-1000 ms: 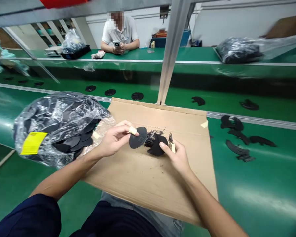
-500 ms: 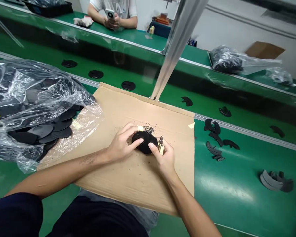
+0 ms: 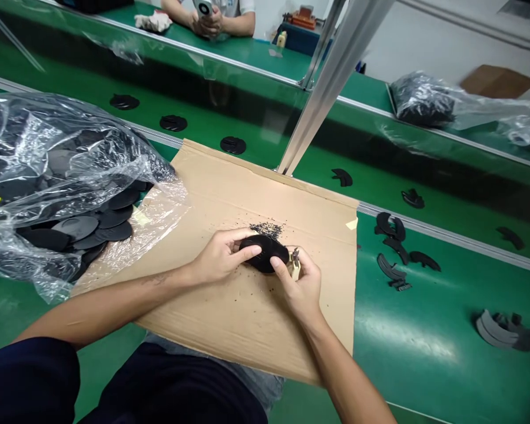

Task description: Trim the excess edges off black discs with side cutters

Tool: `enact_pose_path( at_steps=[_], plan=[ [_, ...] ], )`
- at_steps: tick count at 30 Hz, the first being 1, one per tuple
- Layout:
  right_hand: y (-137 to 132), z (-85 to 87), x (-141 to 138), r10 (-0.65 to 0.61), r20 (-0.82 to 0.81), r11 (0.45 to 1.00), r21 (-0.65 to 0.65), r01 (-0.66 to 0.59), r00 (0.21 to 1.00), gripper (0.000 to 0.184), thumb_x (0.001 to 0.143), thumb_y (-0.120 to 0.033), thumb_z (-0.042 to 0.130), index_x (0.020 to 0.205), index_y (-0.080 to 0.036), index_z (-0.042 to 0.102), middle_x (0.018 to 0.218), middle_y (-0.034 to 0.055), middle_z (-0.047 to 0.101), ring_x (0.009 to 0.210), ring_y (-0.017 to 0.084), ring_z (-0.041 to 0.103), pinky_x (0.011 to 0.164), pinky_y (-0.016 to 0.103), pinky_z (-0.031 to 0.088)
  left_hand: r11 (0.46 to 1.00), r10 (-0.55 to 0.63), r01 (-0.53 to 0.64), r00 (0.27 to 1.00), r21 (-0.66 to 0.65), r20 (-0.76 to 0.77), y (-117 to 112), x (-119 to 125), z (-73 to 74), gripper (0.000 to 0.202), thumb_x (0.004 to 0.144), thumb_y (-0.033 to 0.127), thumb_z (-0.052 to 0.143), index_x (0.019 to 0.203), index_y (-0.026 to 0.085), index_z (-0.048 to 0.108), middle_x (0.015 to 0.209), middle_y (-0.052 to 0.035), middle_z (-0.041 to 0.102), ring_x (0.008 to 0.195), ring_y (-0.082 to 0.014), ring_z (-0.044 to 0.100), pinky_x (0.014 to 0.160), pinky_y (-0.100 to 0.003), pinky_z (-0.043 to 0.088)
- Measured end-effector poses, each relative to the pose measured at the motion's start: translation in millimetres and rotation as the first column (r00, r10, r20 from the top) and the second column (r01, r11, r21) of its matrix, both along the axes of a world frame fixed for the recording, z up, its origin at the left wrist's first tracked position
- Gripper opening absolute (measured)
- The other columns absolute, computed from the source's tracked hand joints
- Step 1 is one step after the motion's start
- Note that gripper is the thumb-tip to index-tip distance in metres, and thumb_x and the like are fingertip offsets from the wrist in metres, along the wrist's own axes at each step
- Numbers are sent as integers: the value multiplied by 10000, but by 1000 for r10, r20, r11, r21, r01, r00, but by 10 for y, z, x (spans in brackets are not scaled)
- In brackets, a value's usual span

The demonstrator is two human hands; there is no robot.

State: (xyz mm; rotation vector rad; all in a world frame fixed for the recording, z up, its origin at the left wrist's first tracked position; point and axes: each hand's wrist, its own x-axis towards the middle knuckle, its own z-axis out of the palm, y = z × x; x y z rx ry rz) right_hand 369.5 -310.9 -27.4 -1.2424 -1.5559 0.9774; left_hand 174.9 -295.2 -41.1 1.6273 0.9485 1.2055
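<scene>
My left hand (image 3: 221, 257) pinches a black oval rubber piece (image 3: 264, 252) against a brown cardboard sheet (image 3: 229, 306) laid over my lap and the table edge. My right hand (image 3: 301, 282) grips the same piece with its thumb and also holds a small cutting tool (image 3: 295, 262) with cream handles, its fingers curled round it. A little heap of black trimmings (image 3: 266, 228) lies on the cardboard just beyond the piece.
A clear plastic bag (image 3: 48, 176) full of black oval pieces lies at left, its mouth on the cardboard. Loose black pieces (image 3: 393, 247) dot the green conveyor (image 3: 446, 330). A metal post (image 3: 331, 82) rises behind the cardboard. Another person holds a phone (image 3: 203, 7) across the far table.
Two black pieces held apart in the air a second ago are now brought together and pressed down on the cardboard. The camera has tipped downward.
</scene>
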Motion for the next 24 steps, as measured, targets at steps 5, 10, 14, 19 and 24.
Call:
enact_pose_path(
  at_steps=[5, 10, 14, 19, 24],
  plan=[
    [50, 22, 112, 56, 199, 930, 346, -124, 978, 253, 881, -244, 731, 1127, -236, 673, 1014, 62, 705, 915, 202, 664, 803, 344, 547, 905, 61, 59, 962, 421, -266, -6, -73, 58, 125, 977, 227, 627, 1032, 150, 708, 912, -58, 757, 820, -142, 707, 756, -259, 597],
    [64, -17, 116, 167, 216, 883, 401, -243, 962, 185, 905, -97, 637, 1027, -233, 668, 978, 66, 711, 879, 191, 688, 745, 326, 556, 842, 149, 7, 958, 539, -246, -15, -64, 26, 221, 932, 249, 706, 1123, 140, 687, 957, -76, 777, 858, -153, 739, 769, -265, 624],
    [47, -33, 89, 187, 152, 865, 443, -237, 970, 211, 885, -72, 641, 1012, -239, 656, 957, 59, 708, 874, 192, 689, 746, 336, 563, 854, 57, 26, 988, 519, -143, -13, -68, 45, 249, 908, 314, 739, 1091, 148, 709, 950, -88, 762, 866, -156, 729, 759, -278, 624],
    [19, -15, 63, 200, 104, 879, 420, -225, 974, 200, 877, -77, 655, 996, -238, 650, 954, 55, 706, 847, 183, 686, 730, 329, 566, 862, -5, 58, 994, 503, -106, -43, -54, 76, 321, 937, 356, 698, 1168, 134, 691, 1004, -119, 758, 941, -173, 723, 809, -303, 625],
    [-14, 4, 28, 209, 75, 890, 398, -221, 975, 214, 870, -64, 664, 991, -240, 650, 933, 46, 707, 831, 178, 688, 716, 317, 564, 872, -11, 47, 997, 487, -77, -64, -43, 79, 285, 963, 290, 669, 1208, 144, 677, 991, -107, 770, 890, -157, 718, 778, -293, 613]
  ],
)
